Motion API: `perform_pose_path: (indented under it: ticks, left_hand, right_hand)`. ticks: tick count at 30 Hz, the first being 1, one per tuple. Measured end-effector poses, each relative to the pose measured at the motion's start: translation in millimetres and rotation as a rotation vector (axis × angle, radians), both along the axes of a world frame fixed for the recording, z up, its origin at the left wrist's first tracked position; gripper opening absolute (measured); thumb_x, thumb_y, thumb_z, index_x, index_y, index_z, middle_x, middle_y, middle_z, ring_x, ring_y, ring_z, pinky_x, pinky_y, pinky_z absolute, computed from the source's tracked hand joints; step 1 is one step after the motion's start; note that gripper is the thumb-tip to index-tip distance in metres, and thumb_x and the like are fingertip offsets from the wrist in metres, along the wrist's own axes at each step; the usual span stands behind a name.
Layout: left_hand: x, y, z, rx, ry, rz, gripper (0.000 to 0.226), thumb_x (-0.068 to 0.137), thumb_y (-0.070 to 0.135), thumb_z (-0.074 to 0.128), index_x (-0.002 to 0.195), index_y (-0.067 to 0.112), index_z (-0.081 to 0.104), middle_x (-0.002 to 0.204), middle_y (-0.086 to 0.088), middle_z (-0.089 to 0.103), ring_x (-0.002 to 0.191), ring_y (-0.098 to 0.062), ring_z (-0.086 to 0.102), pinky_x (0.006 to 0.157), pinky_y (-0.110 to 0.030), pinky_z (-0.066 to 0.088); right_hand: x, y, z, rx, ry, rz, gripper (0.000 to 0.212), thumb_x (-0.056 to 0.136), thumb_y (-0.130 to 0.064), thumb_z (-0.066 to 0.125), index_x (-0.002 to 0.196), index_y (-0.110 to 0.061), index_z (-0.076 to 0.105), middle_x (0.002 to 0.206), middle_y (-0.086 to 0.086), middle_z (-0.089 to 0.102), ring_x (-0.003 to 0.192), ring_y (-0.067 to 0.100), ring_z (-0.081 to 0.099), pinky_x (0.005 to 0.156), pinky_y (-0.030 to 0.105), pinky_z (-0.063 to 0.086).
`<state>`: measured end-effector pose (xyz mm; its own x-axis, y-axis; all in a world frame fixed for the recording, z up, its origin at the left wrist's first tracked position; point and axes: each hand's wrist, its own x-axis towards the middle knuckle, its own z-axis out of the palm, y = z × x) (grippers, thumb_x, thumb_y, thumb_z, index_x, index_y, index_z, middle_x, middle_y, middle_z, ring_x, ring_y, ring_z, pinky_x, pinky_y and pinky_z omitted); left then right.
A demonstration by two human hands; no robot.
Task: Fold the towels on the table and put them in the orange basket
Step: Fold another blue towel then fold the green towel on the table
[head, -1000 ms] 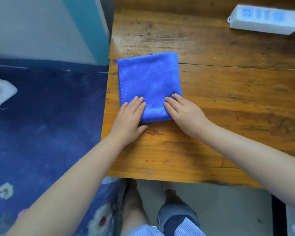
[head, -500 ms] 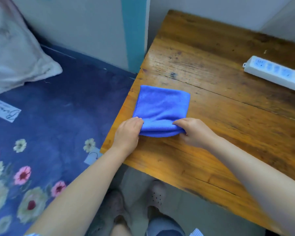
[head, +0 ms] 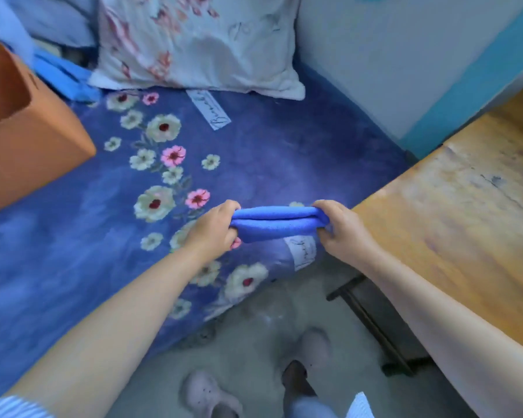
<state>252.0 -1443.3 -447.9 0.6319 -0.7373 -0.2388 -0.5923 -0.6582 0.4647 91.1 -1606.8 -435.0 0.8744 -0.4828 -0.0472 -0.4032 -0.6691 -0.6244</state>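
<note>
folded blue towel (head: 274,223) held in mid-air over the bed (head: 73,251), pinched endwise by left hand (head: 213,229) and right hand (head: 341,229); could unfold or sag open if either grip slackens before reaching the orange basket (head: 27,140), well apart.

Towel (head: 274,225): blue cloth, soft matt nap, folded in thick layers. Table (head: 453,218): wood, worn orange-brown finish, scuffed pale patches with slight sheen. Basket (head: 34,152): orange, smooth matt walls; material cannot be told. Blanket (head: 73,236): plush blue cloth, printed flowers. Pillow (head: 200,40): matt floral cloth. Floor (head: 254,336): grey, dull, speckled.
</note>
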Motion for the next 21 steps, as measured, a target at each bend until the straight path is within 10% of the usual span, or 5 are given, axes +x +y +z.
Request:
perform_pose_path:
  ticks: [10,15,21]
  left_hand:
    - [97,258,51,-0.220,-0.020,0.480,0.027,0.081,0.001,0.047,0.106,0.011,0.052,0.092,-0.007,0.059,0.083,-0.029,0.051,0.072,-0.031,0.039]
    - [130,339,73,-0.448,0.023,0.637,0.021,0.084,-0.003,0.051,0.102,0.007,0.054,0.079,0.009,0.054,0.066,-0.003,0.051,0.058,0.000,0.037]
    - [175,389,93,-0.738,0.147,0.865,0.022,0.086,-0.001,0.054,0.103,0.011,0.059,0.081,0.015,0.059,0.073,0.005,0.054,0.061,0.002,0.042]
  right_hand:
    - [158,216,39,0.317,-0.120,0.111,0.034,0.083,0.006,0.047,0.115,-0.005,0.050,0.098,0.001,0.055,0.086,0.017,0.050,0.071,0.014,0.037]
    - [212,286,63,0.467,-0.195,0.136,0.030,0.083,0.006,0.046,0.099,-0.017,0.055,0.083,-0.005,0.057,0.077,0.013,0.053,0.070,0.016,0.042]
    - [273,333,84,0.617,-0.215,0.257,0.041,0.092,-0.003,0.039,0.092,-0.043,0.047,0.088,-0.013,0.053,0.080,-0.002,0.048,0.075,0.018,0.037]
